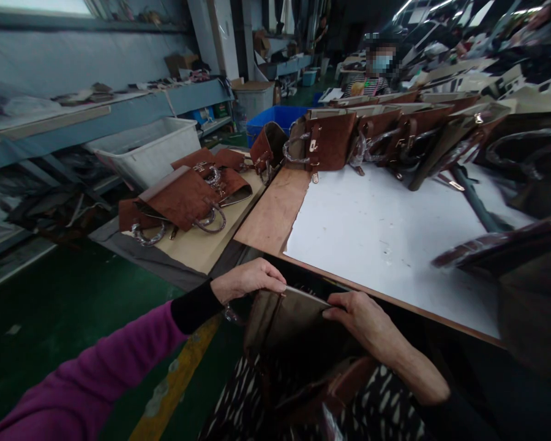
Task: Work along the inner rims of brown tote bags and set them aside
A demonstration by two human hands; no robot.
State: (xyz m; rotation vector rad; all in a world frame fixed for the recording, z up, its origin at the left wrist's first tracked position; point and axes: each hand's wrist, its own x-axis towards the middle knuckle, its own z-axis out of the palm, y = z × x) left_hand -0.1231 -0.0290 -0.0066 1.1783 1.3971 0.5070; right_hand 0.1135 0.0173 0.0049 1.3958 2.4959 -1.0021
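Note:
A dark brown handbag (282, 318) rests on my lap, just below the table's front edge. My left hand (248, 280) grips its top rim at the left corner. My right hand (360, 317) pinches the same rim at the right side. The bag's mouth faces up, and its inside is too dark to see. A brown strap (349, 383) lies lower on my lap.
The worktable has a white sheet (386, 233) with a row of brown handbags (330, 142) standing along its far edge. More brown bags (183, 196) lie on a low surface at the left beside a white bin (147, 150). A masked person (379, 67) sits far behind. Dark bags (523, 257) crowd the right.

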